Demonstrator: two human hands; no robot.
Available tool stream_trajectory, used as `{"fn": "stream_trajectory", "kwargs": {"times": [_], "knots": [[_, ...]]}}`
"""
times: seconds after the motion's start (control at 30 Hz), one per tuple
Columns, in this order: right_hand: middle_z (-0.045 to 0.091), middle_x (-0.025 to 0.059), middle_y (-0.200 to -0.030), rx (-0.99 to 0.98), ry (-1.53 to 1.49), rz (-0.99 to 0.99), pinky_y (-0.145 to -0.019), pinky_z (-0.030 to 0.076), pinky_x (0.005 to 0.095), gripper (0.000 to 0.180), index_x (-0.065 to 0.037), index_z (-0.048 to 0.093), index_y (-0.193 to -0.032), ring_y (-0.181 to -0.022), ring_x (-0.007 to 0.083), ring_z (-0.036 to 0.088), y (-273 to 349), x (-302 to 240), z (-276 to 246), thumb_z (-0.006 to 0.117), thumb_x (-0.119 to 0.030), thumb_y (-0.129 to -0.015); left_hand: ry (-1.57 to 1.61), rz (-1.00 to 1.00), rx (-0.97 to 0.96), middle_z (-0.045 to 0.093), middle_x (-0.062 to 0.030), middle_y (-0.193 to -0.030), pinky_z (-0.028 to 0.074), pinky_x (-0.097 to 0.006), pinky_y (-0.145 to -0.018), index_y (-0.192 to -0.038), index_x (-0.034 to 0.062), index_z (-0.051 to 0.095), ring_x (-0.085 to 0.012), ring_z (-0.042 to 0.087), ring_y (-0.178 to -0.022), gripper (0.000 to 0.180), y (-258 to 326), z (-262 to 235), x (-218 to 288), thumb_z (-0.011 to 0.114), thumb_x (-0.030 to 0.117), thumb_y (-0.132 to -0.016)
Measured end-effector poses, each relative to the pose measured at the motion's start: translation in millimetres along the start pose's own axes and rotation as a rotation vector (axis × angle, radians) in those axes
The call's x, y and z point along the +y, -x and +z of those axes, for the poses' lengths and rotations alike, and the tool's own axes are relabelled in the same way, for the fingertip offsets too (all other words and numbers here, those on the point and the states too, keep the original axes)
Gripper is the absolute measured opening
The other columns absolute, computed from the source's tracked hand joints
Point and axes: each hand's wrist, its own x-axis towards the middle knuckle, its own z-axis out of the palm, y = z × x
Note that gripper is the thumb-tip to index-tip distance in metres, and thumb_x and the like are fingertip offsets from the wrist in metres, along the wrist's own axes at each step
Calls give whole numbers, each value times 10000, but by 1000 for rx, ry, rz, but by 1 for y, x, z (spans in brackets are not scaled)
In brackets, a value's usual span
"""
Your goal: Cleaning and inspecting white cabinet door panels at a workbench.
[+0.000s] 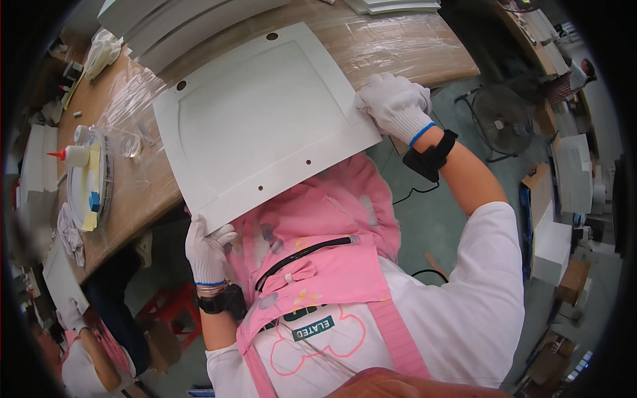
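Observation:
A white cabinet door [259,109] with a recessed middle lies tilted on the table, its near edge jutting out over my pink apron. Two larger round holes show along its far edge and two small ones near the close edge. My left hand [207,249], in a white knit glove, is closed on the near left corner, its fingertips partly hidden. At the right edge my right hand [396,106], gloved too, grips the door near the close right corner; the thumb side is hidden.
Plastic film covers the wooden table [411,46]. Stacked white panels [192,33] stand at the back. An oval tray [106,189] on the left holds a red-tipped squeeze bottle [76,156], beside a clear jar [127,144]. A fan [504,119] stands right; a co-worker [99,351] is lower left.

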Motion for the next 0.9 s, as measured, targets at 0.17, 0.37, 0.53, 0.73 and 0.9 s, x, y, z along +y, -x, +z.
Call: {"fn": "stream_trajectory", "kwargs": {"times": [0.17,0.37,0.53,0.73,0.9], "knots": [[648,113,-973,-91,18,-7,-778,531,428,124,-191,735,-881,-952,321,642,10,-5,-10,643,-231,-809,-2,2,43,635,-162,-885,560,-355,-522,-1146,21,532,-274,600,-614,299,0,8,1,527,297,-1032],[706,72,-844,-734,-948,147,-714,537,302,235,-6,705,-925,-750,165,663,44,12,-37,647,-221,-851,67,14,11,631,-166,-926,553,-349,-539,-1196,-7,513,-269,590,-619,340,4,2,4,509,296,-1040],[668,111,-1130,-799,-1468,91,-946,489,296,491,65,574,-1283,-1043,174,623,69,-43,19,632,-278,-937,120,-71,-145,643,-235,-959,610,-417,-578,-1265,-29,474,-324,678,-683,373,-14,-5,-3,484,273,-1047],[666,109,-1074,-601,-2303,308,-891,531,295,394,51,561,-1234,-999,178,645,29,-91,106,465,-287,-1056,-609,139,-19,683,-109,-895,572,-305,-576,-1167,-4,603,-179,649,-636,329,-11,25,35,516,282,-1031],[671,117,-1080,-677,-2321,598,-842,570,338,415,29,579,-1183,-945,214,677,8,-110,92,402,-331,-1079,-465,611,207,649,-137,-1107,587,-306,-728,-1396,0,437,-172,659,-845,532,-43,-3,106,652,237,-971]]}}
